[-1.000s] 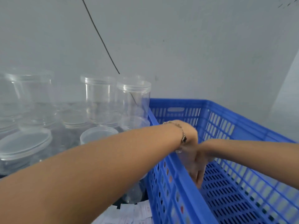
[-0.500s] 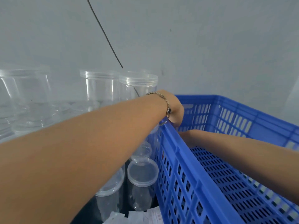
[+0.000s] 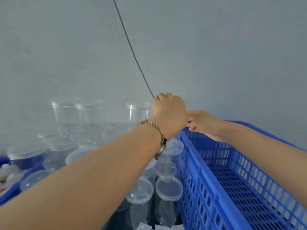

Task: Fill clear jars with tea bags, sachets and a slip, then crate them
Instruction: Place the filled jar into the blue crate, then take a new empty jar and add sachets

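Left hand [image 3: 169, 113] seen from the back only, fingers curled out of sight behind the knuckles, so whatever they may grip cannot be told; right hand [image 3: 205, 125] half masked by it, fingertips lost behind the left wrist. Blue crate [image 3: 206, 185] cut off at the right and bottom edges, its far corner covered by both hands. Clear jars [image 3: 89, 120] at the back blurred, nearer ones hidden under the left forearm, contents unreadable; black cord [image 3: 132, 48] running off the top edge

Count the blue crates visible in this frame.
2: a large blue crate on the right below both hands, and part of another blue crate at the left edge. More may be hidden.
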Available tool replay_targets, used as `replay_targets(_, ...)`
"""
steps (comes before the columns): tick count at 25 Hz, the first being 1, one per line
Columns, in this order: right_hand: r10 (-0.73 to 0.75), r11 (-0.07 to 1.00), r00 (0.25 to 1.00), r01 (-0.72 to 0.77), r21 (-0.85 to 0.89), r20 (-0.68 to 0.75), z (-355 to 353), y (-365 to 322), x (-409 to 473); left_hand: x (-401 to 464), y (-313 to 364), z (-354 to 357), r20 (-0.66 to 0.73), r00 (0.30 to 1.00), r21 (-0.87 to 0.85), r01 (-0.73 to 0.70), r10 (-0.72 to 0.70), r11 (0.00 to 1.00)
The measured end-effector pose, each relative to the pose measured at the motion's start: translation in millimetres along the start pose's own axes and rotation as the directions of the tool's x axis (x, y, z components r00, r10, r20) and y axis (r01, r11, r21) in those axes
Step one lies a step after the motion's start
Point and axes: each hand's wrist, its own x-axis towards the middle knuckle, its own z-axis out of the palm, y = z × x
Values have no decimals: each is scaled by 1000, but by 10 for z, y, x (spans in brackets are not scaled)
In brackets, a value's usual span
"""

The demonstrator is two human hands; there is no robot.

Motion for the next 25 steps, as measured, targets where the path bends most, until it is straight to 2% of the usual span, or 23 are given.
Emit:
replay_targets(2,8,1000,1000,-8,-11,27,153,-117,-72,-114,-51,106,97,995,39,31,-34,999)
replay_targets(3,23,1000,1000,-23,-6,-4,207,-176,-103,-148,-69,135,104,994,52,21,-26,998)
replay_targets(5,24,1000,995,-23,14,-92,266,-298,-202,-213,-138,75,53,999,6,-14,13,1000)
replay_targets(8,-35,997,987,46,62,-158,227,-440,-459,-400,-252,-239,-39,996,-156,-86,81,984)
replay_targets(10,-104,993,991,108,44,-84,219,-529,-720,-626,-383,-425,-59,994,-314,-104,90,944)
replay_targets(12,-204,979,977,202,33,57,286,-573,-1007,-925,-550,-566,3,986,-444,-146,164,884)
replay_targets(14,-230,971,961,238,-32,155,498,-580,-1299,-1276,-719,-619,126,958,-452,-175,257,875)
replay_targets(16,-232,967,950,249,-54,209,893,-548,-1525,-1590,-875,-611,180,945,-462,-163,272,872)
replay_targets(18,-299,953,931,303,13,211,1423,-462,-1703,-1920,-1006,-560,222,946,-427,-123,236,896)
replay_targets(21,-337,941,932,330,70,135,2206,-300,-1865,-2410,-1206,-345,262,956,-157,-95,134,983)
replay_targets(23,-353,935,935,354,-30,27,2659,-222,-1990,-2734,-1269,-140,222,973,-92,85,-63,992)
replay_targets(25,-398,918,912,395,-45,-101,3061,-186,-2147,-3020,-1288,5,252,917,-104,343,-309,934)
